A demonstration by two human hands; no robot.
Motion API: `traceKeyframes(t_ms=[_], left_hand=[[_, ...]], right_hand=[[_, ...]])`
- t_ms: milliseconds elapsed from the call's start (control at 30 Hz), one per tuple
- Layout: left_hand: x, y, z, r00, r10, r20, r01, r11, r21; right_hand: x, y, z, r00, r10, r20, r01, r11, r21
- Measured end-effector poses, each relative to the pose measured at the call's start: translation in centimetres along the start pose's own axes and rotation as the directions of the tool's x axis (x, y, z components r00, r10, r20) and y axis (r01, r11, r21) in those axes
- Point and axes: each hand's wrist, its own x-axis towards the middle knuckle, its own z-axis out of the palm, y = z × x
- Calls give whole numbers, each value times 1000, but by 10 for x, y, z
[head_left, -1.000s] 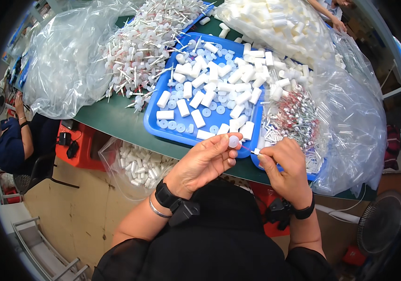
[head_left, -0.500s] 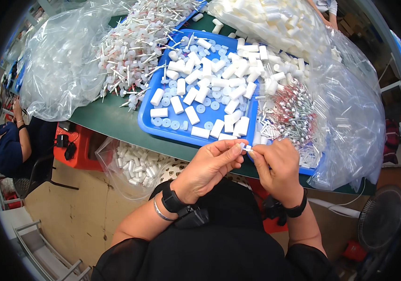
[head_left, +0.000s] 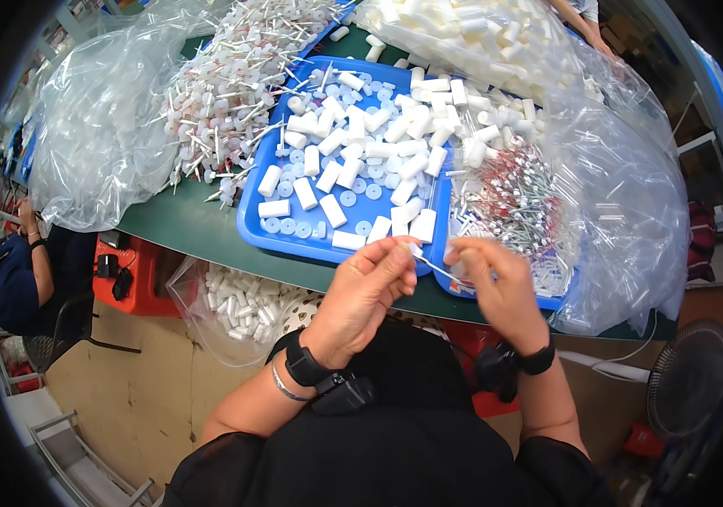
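Green surface (head_left: 184,224) fills the top half, crowded w/ parts. At 10 o'clock, a big clear bag (head_left: 95,127) lies slumped open, w/ a heap of white stick pieces (head_left: 235,93) spilling from its mouth toward the middle, prob. so they're within reach. At 1 o'clock, another clear bag (head_left: 623,186) drapes off the surface edge, a mound of white tubes (head_left: 471,38) at 12–1 on top of it. Dead centre: blue tray (head_left: 252,228), walls keeping loose white tubes and small round caps (head_left: 349,198) from rolling off. Just beside it at 2 o'clock, a second blue tray (head_left: 463,289) w/ thin sticks w/ red bits (head_left: 518,198).

Below the surface edge at 8 o'clock, a small clear bag of white tubes (head_left: 239,304) hangs low, looks like a catch bag.

Now the hands, both raised just off the near tray edge, around 6 o'clock. Left hand (head_left: 361,296): fingers bunched, tips pinching the white end of a thin white stick (head_left: 427,264). Right hand (head_left: 497,287): fingers curled, closed on the stick's other end; can't tell exactly how, it's hidden behind the fingers. Stick spans between them, slightly tilted. Black watch on each wrist.

At 9 o'clock, another person (head_left: 15,279) in dark blue sits, at the frame's far left. At 4 o'clock, a fan (head_left: 691,380) on the floor.
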Motion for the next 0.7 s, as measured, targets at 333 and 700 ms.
traceKeyframes(t_ms=[333,700], left_hand=[[-1,9,10,999,-23,-40,24,999,31],[6,12,14,995,70,-76,-72,997,-30]], right_hand=[[37,30,-16,877,-319,358,478,509,-716],[22,6,-29,912,-365,187,410,808,-422]])
